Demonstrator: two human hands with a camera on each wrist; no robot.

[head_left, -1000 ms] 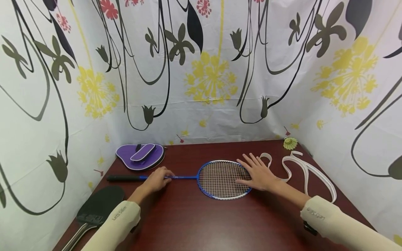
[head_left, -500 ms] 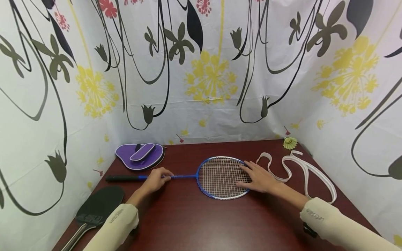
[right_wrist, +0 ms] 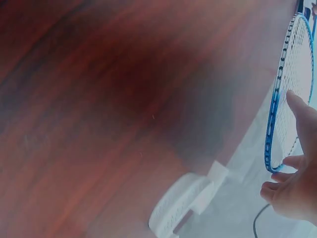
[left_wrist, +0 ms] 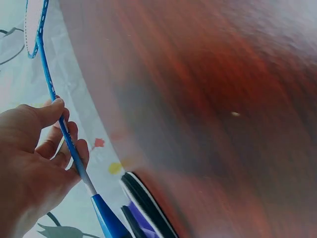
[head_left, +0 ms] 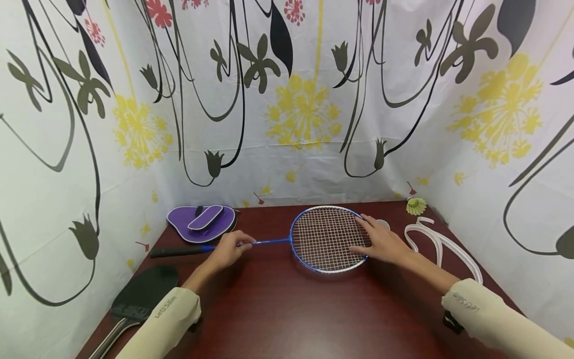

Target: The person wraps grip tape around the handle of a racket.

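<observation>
Head view shows the badminton racket (head_left: pixel 325 239) aligned nine to three o'clock, left hand (head_left: pixel 228 249) pinching its shaft (head_left: pixel 273 242), right hand (head_left: pixel 384 243) spread at its three-o'clock side, grip undetermined.

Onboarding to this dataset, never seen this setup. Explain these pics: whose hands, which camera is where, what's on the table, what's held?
No machine here: a person works with two bare hands. The wide picture comes from a camera on their head, looking forward and down. The other two come from cameras on the wrists, each watching its own hand.

The left hand pinches the shaft of a blue-and-white badminton racket; the right hand holds the edge of its head.

On the dark red table lie a black table-tennis paddle near the left edge, a purple case far left, and a yellowish shuttlecock and white strap on the right.
</observation>
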